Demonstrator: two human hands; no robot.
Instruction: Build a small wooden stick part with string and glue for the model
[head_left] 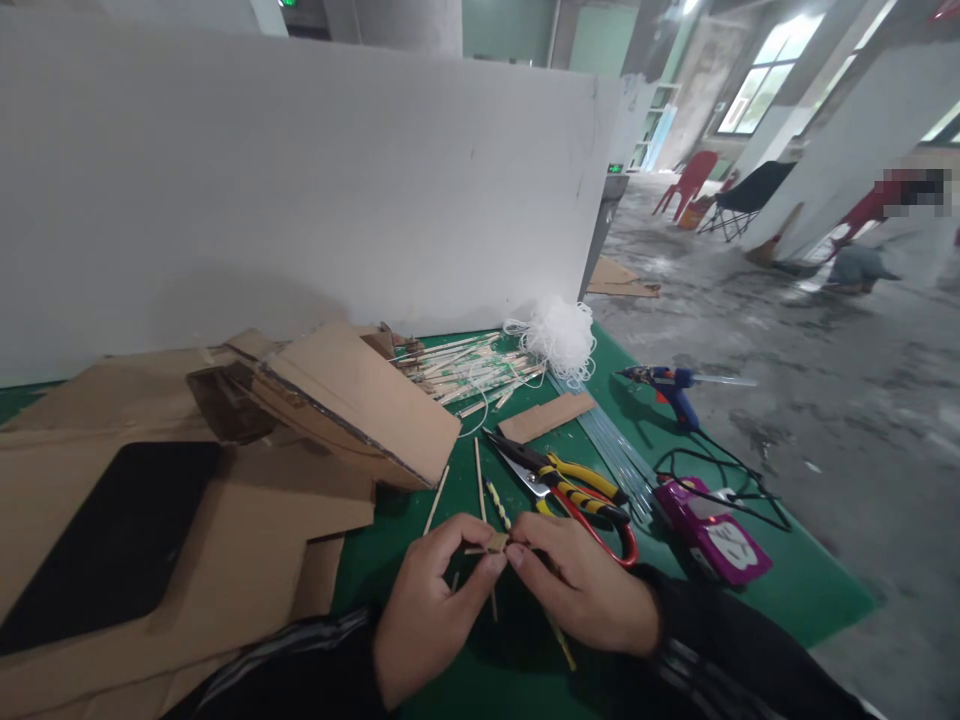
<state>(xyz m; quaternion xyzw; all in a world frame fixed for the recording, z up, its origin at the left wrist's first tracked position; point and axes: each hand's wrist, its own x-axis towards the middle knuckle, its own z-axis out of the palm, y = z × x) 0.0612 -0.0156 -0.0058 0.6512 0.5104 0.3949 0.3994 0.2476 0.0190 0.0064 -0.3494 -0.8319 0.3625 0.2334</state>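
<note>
Head view: a tiny cardboard piece (pixel 497 542) is pinched by the left hand (pixel 437 600) and right hand (pixel 589 580), both grips pretty narrow, near-left of the long-nose pliers (pixel 553 476). Just behind those pliers a cardboard strip (pixel 546 415) can be spotted, blue glue gun (pixel 677 390) farther right.

A tall white panel (pixel 315 200) closed off the back of the green tabletop (pixel 817 595). A bulky folded tan cardboard structure (pixel 382 400) hemmed in the left hand (pixel 439 605) on its outer side. Ahead of the right hand (pixel 592 585), pliers with yellow-and-black handles (pixel 553 477) overlapped red-handled metal scissors (pixel 628 550), obstructing a straight reach toward the clear glue sticks (pixel 609 445). Farther right, a purple box (pixel 679 505) and a looped black cable (pixel 739 460) stood in the way. A narrow bare lane ran between the glue sticks and the blue glue gun (pixel 675 388); more room lay right of the box.
</note>
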